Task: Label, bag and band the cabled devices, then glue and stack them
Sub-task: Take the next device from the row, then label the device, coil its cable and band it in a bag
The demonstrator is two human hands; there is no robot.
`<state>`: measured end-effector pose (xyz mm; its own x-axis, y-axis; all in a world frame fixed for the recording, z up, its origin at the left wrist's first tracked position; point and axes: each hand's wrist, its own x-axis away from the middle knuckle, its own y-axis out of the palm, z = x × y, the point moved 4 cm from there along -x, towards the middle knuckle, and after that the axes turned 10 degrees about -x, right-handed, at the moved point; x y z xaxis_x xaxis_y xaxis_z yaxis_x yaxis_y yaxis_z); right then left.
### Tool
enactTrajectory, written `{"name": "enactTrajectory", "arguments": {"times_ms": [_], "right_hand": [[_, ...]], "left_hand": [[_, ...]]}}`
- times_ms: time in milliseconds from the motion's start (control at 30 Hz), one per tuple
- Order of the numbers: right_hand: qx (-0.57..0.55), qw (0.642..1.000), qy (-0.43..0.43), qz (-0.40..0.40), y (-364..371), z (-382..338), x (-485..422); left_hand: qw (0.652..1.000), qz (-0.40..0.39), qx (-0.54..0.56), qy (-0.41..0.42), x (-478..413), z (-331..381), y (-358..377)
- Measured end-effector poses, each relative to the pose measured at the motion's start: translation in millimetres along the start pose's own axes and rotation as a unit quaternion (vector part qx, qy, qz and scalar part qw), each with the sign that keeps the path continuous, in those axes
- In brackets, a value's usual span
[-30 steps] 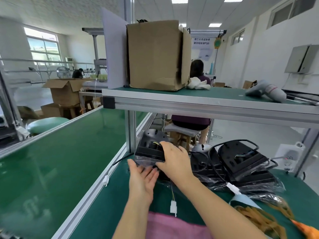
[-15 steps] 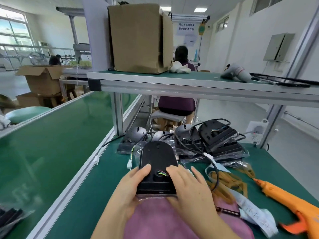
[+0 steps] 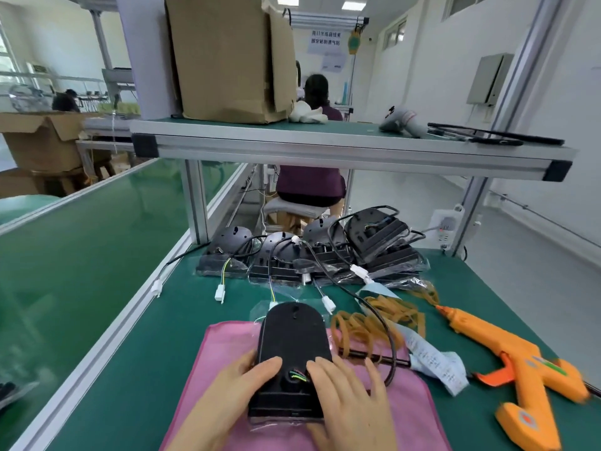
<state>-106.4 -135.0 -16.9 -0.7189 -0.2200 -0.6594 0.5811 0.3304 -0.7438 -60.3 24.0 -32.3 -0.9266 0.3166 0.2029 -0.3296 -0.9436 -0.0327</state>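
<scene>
A flat black plastic device (image 3: 292,336) with a rounded far end, sheathed in a clear plastic bag (image 3: 260,312), lies lengthwise on a pink cloth (image 3: 224,349), its near end between the two hands. The left hand (image 3: 234,395) grips it from the left: the thumb curls over the top face beside a small bundle of coloured wires (image 3: 297,375), and the fingers are tucked against the left edge. The right hand (image 3: 351,405) lies flat with its fingers spread and straight. Its forefinger rests on the device's top just right of the wires, and the other fingers splay onto the cloth to the right. The device's rounded end points away from both hands.

A black cable (image 3: 390,349) loops round just beyond the right hand's fingertips. Further out beyond that hand lie a heap of tan rubber bands (image 3: 374,323) and a strip of white paper labels (image 3: 432,359). An orange hot-glue gun (image 3: 507,356) lies well to the hand's right on the green bench mat (image 3: 156,336). Well beyond both hands sits a pile of bagged black devices (image 3: 325,258), with white connectors (image 3: 220,292) trailing toward the hands.
</scene>
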Motion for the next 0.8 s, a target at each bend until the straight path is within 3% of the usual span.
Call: {"name": "enactTrajectory", "arguments": {"times_ms": [200,333,567,633,700,733,800], "right_hand": [[0.022,0.999,0.003,0.034,3,-4,13],[0.015,0.998,-0.009,0.066,1,-6,15],[-0.065,0.992,0.074,-0.077,-3,-2,18],[-0.109,0.989,0.071,-0.076,-22,8,14],[-0.209,0.973,0.094,0.023,-46,43,6],[-0.237,0.959,0.143,0.063,-57,69,1],[-0.129,0.957,0.255,0.043,-67,124,-13]], "left_hand": [[0.991,-0.050,-0.123,-0.021,-9,-9,-9],[0.970,-0.050,-0.238,0.026,-16,-7,-14],[0.958,-0.011,-0.284,0.033,-17,-14,-14],[0.955,0.000,-0.295,0.029,-13,-13,-15],[0.953,0.046,-0.298,0.021,-9,-15,-18],[0.942,0.095,-0.321,0.020,-7,-15,-21],[0.909,0.201,-0.364,0.022,-4,-9,-26]]}}
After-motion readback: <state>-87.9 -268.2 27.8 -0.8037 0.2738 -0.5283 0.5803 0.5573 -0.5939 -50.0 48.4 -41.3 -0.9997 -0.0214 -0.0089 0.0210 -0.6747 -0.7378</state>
